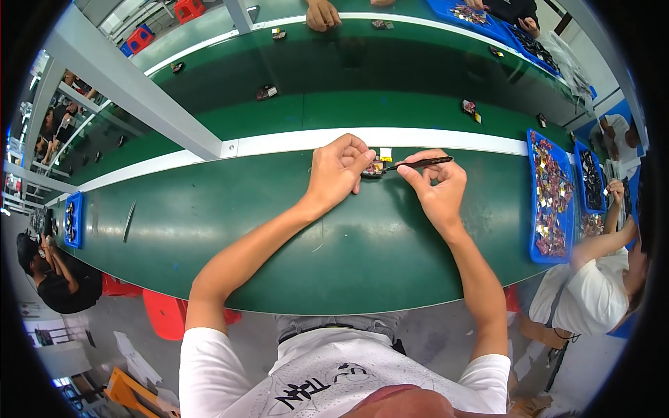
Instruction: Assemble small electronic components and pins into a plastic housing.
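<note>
Close to the far white rail of the green table, my left hand (340,168) is closed on the left side of a small dark electronic assembly (374,169). A white and yellow tab (385,154) sticks up from its far side. From the right, my right hand (442,189) pinches black tweezers (426,162), held nearly level. Their tips point left and meet the right edge of the assembly. My left fingers hide part of the assembly, so its finer parts are too small to make out.
A blue tray (535,239) full of small reddish parts stands at the right, beside a co-worker. Beyond the rail (279,141), a belt carries several similar assemblies (266,92). A grey post (150,90) rises at the left. A thin strip (129,221) lies on the table.
</note>
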A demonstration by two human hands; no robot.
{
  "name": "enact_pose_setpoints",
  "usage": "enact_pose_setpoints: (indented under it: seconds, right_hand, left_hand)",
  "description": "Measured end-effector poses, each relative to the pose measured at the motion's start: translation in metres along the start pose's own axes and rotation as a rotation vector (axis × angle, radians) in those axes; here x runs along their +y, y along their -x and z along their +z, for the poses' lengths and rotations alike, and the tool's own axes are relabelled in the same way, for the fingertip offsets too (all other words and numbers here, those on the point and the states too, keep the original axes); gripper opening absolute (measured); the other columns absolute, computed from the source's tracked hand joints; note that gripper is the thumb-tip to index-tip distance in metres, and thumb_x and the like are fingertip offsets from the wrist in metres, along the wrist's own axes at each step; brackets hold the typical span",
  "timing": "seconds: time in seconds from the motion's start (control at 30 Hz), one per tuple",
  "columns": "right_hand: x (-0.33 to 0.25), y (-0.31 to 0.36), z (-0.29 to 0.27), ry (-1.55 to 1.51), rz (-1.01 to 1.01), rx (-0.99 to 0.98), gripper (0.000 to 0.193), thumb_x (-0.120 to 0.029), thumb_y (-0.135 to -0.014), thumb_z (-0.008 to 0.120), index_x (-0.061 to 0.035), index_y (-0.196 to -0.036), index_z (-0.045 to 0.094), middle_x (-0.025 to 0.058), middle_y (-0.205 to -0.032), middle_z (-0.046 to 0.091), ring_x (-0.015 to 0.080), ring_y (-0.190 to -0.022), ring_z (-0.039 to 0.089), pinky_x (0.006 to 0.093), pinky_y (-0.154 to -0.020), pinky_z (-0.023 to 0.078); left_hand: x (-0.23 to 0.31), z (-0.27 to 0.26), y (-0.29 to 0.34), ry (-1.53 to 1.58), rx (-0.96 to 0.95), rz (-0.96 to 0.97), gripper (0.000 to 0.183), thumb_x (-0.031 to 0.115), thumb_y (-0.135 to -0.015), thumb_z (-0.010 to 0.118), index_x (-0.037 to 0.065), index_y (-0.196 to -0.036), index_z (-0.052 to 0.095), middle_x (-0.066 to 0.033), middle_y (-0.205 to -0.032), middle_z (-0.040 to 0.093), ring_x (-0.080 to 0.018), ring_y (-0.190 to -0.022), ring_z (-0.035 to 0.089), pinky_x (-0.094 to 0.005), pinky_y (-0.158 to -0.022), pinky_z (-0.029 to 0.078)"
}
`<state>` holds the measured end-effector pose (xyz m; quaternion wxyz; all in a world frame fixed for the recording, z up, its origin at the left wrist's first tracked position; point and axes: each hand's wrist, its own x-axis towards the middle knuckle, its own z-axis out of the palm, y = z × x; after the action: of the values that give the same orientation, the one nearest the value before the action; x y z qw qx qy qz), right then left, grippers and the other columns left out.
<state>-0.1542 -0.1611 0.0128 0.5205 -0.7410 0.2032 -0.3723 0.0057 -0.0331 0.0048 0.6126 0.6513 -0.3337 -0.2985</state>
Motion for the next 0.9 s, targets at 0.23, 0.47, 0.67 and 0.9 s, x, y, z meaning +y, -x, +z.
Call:
enact_pose_setpoints:
  seconds: [0.23,0.47,0.67,0.9]
  right_hand:
    - [0.002,0.002,0.002,0.037,-0.006,-0.023,0.014,-0.001,-0.081,0.083,0.0011,-0.091,0.073,-0.0053,-0.065,0.059,-0.001,-0.05,0.036,0.0201,-0.047,0.025]
    - [0.003,0.003,0.003,0.04,0.046,0.018,0.015,-0.003,-0.082,0.083,0.0013,-0.092,0.073,-0.006,-0.065,0.057,-0.0013,-0.05,0.036,0.0198,-0.046,0.024]
    - [0.0,0.002,0.003,-0.008,0.091,0.003,0.014,-0.002,-0.083,0.082,0.0022,-0.092,0.073,-0.0059,-0.065,0.058,-0.0022,-0.051,0.035,0.0192,-0.046,0.024]
    - [-0.002,0.004,0.004,-0.026,0.094,0.031,0.015,-0.001,-0.082,0.083,0.0025,-0.092,0.073,-0.0064,-0.066,0.058,-0.0025,-0.051,0.035,0.019,-0.046,0.024]
  left_hand:
    - [0.001,0.002,0.005,0.009,0.038,0.038,0.016,0.009,-0.097,0.068,-0.005,-0.098,0.063,-0.0083,-0.074,0.068,-0.009,-0.047,0.058,-0.023,-0.039,0.038]
    - [0.003,0.004,0.008,0.043,0.033,0.056,0.016,0.007,-0.098,0.067,-0.007,-0.101,0.062,-0.0115,-0.079,0.069,-0.0119,-0.052,0.063,-0.0239,-0.042,0.047]
    - [0.002,0.005,0.011,0.035,0.022,0.095,0.016,0.008,-0.098,0.068,-0.006,-0.103,0.062,-0.0118,-0.079,0.07,-0.0121,-0.054,0.065,-0.024,-0.043,0.048]
    - [0.002,0.007,0.011,0.035,0.001,0.128,0.016,0.007,-0.097,0.07,-0.006,-0.103,0.062,-0.0117,-0.079,0.07,-0.0121,-0.056,0.066,-0.0237,-0.046,0.05]
